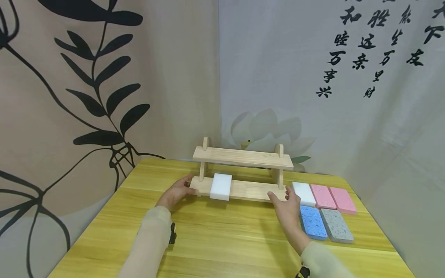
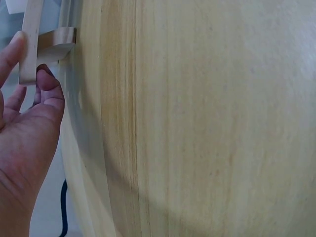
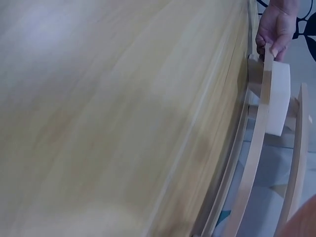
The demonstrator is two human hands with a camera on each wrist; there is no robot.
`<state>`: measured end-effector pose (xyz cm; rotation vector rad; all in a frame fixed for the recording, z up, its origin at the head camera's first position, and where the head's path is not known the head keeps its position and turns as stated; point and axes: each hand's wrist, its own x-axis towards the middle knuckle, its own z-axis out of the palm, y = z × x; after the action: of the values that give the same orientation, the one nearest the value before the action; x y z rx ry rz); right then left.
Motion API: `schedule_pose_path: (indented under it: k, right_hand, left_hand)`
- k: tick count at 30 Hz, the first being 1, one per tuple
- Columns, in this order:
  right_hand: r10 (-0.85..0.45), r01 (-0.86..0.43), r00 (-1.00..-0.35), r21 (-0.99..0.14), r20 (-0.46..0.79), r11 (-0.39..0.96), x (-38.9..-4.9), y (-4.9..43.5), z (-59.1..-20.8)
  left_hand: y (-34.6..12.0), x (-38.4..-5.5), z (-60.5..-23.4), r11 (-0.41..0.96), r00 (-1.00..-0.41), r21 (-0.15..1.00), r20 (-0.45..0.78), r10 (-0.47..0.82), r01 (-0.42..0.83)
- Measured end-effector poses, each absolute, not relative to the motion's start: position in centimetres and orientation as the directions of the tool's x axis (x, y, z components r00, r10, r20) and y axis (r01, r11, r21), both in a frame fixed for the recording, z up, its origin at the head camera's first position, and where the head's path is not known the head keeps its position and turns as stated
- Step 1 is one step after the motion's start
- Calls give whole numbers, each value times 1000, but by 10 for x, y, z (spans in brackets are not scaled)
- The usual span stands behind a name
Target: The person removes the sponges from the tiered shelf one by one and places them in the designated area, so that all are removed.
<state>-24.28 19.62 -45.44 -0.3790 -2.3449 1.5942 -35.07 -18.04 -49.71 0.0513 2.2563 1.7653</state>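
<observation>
A two-tier wooden shelf (image 1: 250,189) stands at the back of the table. On its lower board, left of centre, lies a white sponge block (image 1: 220,186), also visible in the right wrist view as a white block (image 3: 280,96). My left hand (image 1: 175,192) pinches the left end of the lower board; the left wrist view shows the thumb above the board end (image 2: 30,54) and fingers below. At the opposite end, my right hand (image 1: 287,210) grips the lower board, thumb at the front edge and fingers round the end. Only a sliver of it shows in the right wrist view.
Right of the shelf, a second white block (image 1: 304,194) and two pink sponges (image 1: 323,196) form a row. A blue sponge (image 1: 313,222) and a grey sponge (image 1: 336,226) lie in front of them. Printed curtains hang behind the yellowish wooden table (image 1: 222,239).
</observation>
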Motion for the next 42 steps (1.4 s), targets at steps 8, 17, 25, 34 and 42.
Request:
schedule_pose_path:
  k: [8, 17, 25, 34, 42]
  right_hand:
    - [378, 25, -920, -945, 106, 326, -252, 163, -461]
    - [368, 4, -924, -961, 102, 277, -257, 117, -465]
    - [383, -1, -918, -965, 105, 262, -261, 73, -474]
    - [428, 12, -895, -952, 126, 306, -267, 29, -484]
    - [497, 39, -852, -926, 166, 375, -265, 9, -494]
  left_hand:
    - [-180, -351, -497, 252, -963, 958, -188, 195, -135]
    - [-183, -351, -498, 256, -962, 956, -197, 188, -146]
    - [-183, -351, -498, 250, -962, 958, -190, 194, -138]
    - [-186, -352, -498, 240, -961, 961, -186, 205, -135]
    - [-181, -352, -499, 254, -961, 960, -173, 217, -116]
